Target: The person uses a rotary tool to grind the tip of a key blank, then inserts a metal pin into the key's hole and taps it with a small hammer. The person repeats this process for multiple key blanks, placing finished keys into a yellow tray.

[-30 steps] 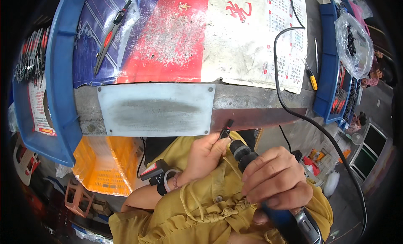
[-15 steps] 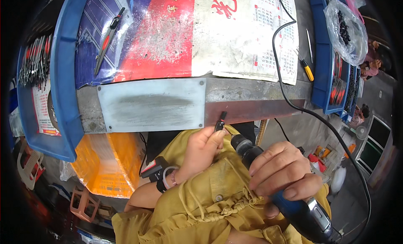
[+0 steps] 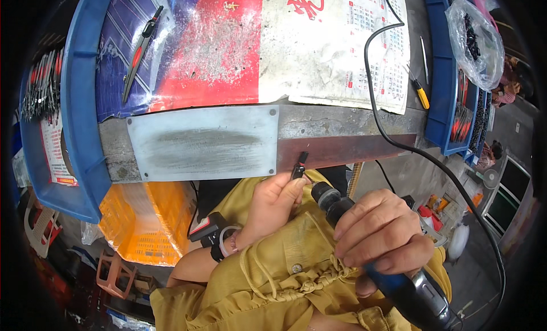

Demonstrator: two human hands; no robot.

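My left hand (image 3: 272, 201) pinches a small black compass part (image 3: 298, 168) between thumb and fingers, just off the table's front edge; the hand hides its lower portion. My right hand (image 3: 379, 234) is wrapped round a blue and black corded electric screwdriver (image 3: 407, 294), held above my lap. Its black nose (image 3: 326, 196) points up and left at the part, and the tip reaches close to my left fingers; whether it touches the part I cannot tell. A black and red drawing compass (image 3: 138, 54) lies at the far left of the tabletop.
Blue bins (image 3: 85, 103) with several compasses stand at left, and another blue bin (image 3: 440, 74) at right. A pale plate (image 3: 199, 117) is fixed at the table edge. A yellow-handled screwdriver (image 3: 421, 95) lies far right. The black cord (image 3: 376, 111) crosses the table. An orange crate (image 3: 148, 223) stands below.
The electric screwdriver and my right hand have shifted very slightly left and down. My left hand keeps its hold on the black part. The view has tilted a little.
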